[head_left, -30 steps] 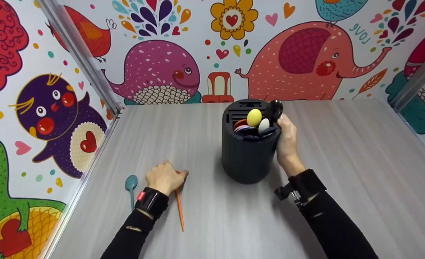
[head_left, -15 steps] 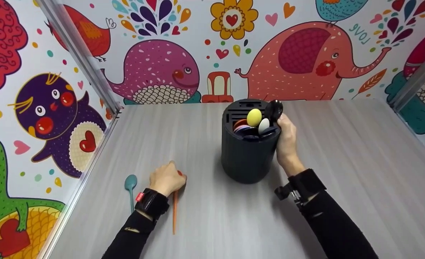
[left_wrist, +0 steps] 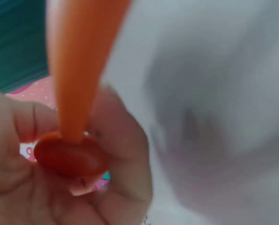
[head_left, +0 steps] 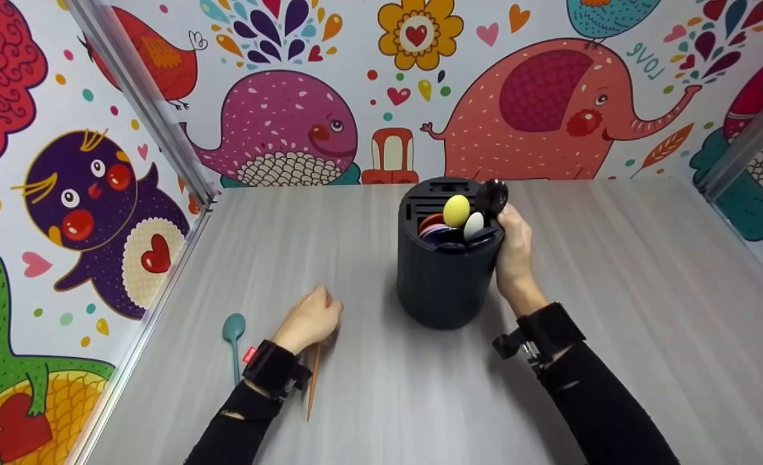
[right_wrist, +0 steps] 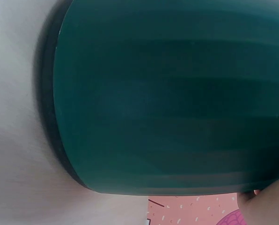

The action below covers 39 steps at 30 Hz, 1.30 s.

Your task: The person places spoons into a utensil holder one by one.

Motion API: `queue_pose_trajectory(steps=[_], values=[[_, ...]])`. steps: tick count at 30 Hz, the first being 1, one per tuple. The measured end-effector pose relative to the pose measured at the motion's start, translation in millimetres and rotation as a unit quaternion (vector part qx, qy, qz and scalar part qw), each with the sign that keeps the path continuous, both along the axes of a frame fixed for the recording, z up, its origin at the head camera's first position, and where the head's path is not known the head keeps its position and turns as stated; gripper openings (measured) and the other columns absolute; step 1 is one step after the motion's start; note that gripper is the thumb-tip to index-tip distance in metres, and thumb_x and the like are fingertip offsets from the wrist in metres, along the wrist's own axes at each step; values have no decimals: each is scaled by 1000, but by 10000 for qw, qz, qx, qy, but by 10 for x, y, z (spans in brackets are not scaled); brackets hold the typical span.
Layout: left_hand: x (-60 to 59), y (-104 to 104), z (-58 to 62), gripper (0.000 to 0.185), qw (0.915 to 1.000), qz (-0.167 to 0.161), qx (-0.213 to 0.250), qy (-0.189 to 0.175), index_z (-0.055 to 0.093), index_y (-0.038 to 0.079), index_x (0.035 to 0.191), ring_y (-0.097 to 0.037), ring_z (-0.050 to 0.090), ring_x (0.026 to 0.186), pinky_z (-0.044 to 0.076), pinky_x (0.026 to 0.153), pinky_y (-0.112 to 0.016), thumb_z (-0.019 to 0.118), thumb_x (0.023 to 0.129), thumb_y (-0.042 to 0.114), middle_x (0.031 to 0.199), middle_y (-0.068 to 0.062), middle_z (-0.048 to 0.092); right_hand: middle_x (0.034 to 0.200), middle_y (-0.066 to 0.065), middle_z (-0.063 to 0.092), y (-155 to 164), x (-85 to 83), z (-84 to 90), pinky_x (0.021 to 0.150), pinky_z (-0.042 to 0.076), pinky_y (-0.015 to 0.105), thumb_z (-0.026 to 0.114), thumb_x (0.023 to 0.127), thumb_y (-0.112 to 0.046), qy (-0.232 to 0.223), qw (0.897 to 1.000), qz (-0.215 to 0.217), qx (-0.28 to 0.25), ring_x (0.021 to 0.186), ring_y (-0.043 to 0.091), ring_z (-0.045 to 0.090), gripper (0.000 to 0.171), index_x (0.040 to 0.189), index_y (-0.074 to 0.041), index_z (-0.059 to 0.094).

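An orange spoon [head_left: 314, 384] is in my left hand [head_left: 310, 318], left of the holder. In the left wrist view the fingers and thumb curl around its bowl [left_wrist: 71, 157], and its handle points toward the camera. At the table's middle stands a dark, ribbed utensil holder [head_left: 445, 284], upright. My right hand [head_left: 516, 258] grips its upper right side; part of the fingers is hidden behind it. Several spoons sit bowl-up in it, among them a yellow one [head_left: 456, 211], a white one [head_left: 474, 225] and a black one [head_left: 496, 196].
A teal spoon [head_left: 233, 328] lies on the grey table [head_left: 381, 400] left of my left hand, its handle partly hidden by the arm. Printed wall panels [head_left: 394, 84] close off the back and sides, with a metal post [head_left: 142, 103] at the left corner.
My left hand has turned at the wrist and shifted slightly right with the orange spoon, whose handle tip has swung left. The right hand and the holder have stayed in place.
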<state>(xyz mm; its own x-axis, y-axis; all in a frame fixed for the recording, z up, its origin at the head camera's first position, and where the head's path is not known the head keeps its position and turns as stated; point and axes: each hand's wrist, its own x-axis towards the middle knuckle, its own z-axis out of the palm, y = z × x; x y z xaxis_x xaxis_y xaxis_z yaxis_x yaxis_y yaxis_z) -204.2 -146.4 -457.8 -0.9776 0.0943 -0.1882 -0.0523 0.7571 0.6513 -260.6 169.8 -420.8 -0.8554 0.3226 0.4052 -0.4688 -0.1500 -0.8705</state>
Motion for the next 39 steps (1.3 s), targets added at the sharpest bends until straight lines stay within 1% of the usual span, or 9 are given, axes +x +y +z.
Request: queue_pose_trajectory(steps=[4,6,8,13,15,19,25,31,39], values=[[9,66,58,13,9948,-11,1023,0,51,6,95,-15,55,51,49,50,-29,42,102,14,67,-6,55,94,-1,67,-6,11,2,86,43,25,41,90,-15,-26,10000,-17,35,91,13,55,32,96,-10,73],[-4,94,85,13,9833,79,1812,-163,52,5,98,-13,53,49,47,47,-25,41,102,11,69,-6,56,95,-1,67,-7,12,2,87,43,25,41,90,-15,-22,10000,-18,47,91,13,55,33,97,-10,73],[-27,110,111,12,9654,222,2583,-296,53,3,100,-11,48,53,41,48,-22,41,98,6,74,-6,55,94,-1,67,-7,13,2,87,43,25,41,90,-15,-5,10000,5,22,91,13,55,32,97,-10,72],[-59,97,175,11,9035,537,4201,-655,54,5,98,-9,40,55,32,51,-20,47,91,2,79,-4,52,95,-1,66,-10,19,1,87,43,25,41,90,-16,-57,10000,16,44,92,13,55,33,98,-10,73],[-50,89,201,6,8876,505,4520,-727,55,6,97,-9,39,55,31,52,-21,50,93,5,79,-3,53,96,-1,67,-9,22,0,87,43,25,41,90,-16,-82,10000,7,51,92,13,55,33,99,-10,73],[-36,115,246,11,8665,446,4936,-600,57,7,92,-9,37,53,28,52,-21,52,97,14,77,-1,52,96,-1,67,-6,21,-2,88,43,25,41,90,-16,-51,10000,12,3,93,13,55,34,99,-10,73],[-12,227,329,27,8187,420,5723,-191,51,9,76,-4,27,45,20,45,-18,49,101,17,65,2,41,95,-1,66,-14,20,3,88,43,25,41,91,-15,-63,10000,17,-23,93,13,55,33,98,-10,72],[3,301,451,38,8115,128,5821,502,49,11,68,-5,25,42,17,44,-21,52,104,21,56,4,40,98,0,68,-12,17,11,90,43,25,42,93,-16,-62,10000,43,4,95,14,56,33,101,-9,73],[-48,343,705,46,7828,1,6137,1025,56,13,61,-5,28,40,18,40,-22,52,105,25,48,6,43,100,1,68,0,15,19,90,43,25,41,92,-15,-41,10000,20,43,96,14,56,35,103,-8,73]])
